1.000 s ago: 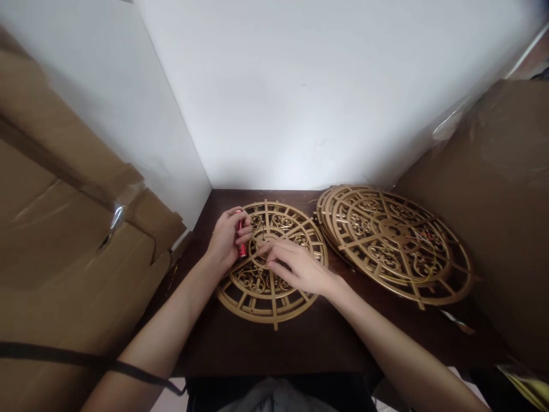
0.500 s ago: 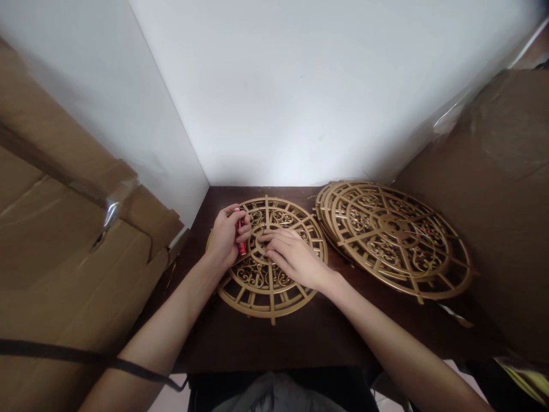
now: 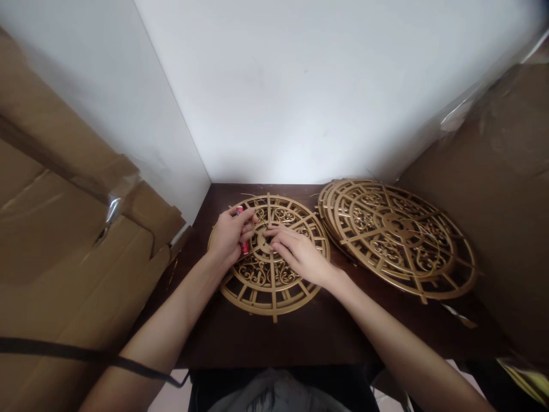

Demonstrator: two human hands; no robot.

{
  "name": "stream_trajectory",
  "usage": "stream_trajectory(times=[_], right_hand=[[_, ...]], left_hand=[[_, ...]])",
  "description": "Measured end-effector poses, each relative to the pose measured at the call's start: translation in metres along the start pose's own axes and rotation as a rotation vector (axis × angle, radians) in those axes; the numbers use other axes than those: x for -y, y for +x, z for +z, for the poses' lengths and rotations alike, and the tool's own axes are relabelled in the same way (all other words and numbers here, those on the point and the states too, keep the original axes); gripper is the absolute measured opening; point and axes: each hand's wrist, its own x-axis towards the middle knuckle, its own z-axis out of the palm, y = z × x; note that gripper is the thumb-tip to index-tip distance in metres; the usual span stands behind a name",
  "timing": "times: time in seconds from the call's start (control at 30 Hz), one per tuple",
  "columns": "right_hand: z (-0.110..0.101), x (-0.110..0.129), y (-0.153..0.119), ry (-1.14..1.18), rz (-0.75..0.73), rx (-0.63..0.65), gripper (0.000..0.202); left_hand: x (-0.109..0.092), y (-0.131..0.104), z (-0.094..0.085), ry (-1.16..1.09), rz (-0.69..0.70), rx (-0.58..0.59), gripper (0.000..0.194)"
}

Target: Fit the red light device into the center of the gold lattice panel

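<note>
A round gold lattice panel (image 3: 275, 297) with scrollwork and spokes lies flat on the dark table in front of me. Over its left side, my left hand (image 3: 231, 232) is closed around a slim red cylinder (image 3: 245, 248), whose upper end shows blue and white. The cylinder's middle is hidden by my fingers. My right hand (image 3: 298, 252) rests over the panel's right half, fingertips drawn together at the central hub (image 3: 261, 243). Anything pinched there is too small to make out. A thin pale wire (image 3: 253, 195) shows at the panel's far edge.
Several similar gold panels (image 3: 403, 229) are stacked at right, with yellow wire (image 3: 437, 260) on top. Cardboard (image 3: 77, 274) stands along the left, more cardboard (image 3: 484, 171) on the right. A white wall (image 3: 300, 103) rises behind the dark table (image 3: 274, 346).
My left fingers have shifted around the red cylinder, covering more of its middle. The thin wire at the panel's far edge now shows. My right hand stays near the hub.
</note>
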Motion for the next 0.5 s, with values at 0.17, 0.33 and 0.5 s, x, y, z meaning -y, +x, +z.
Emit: stream_trajectory(times=[0.17,0.33,0.5], right_hand=[[0.002,-0.0021,-0.0001,-0.02,0.029,-0.04,0.02],[0.0019,-0.0031,-0.0004,-0.031,0.028,-0.033,0.021],[-0.0002,-0.0019,-0.0007,-0.03,0.022,-0.035,0.021]], left_hand=[[0.0015,0.0007,0.0027,-0.108,0.159,-0.189,0.041],[0.0031,0.0001,0.002,-0.069,0.203,-0.173,0.038],[0.0068,-0.0067,0.0024,0.129,0.083,0.116,0.025]])
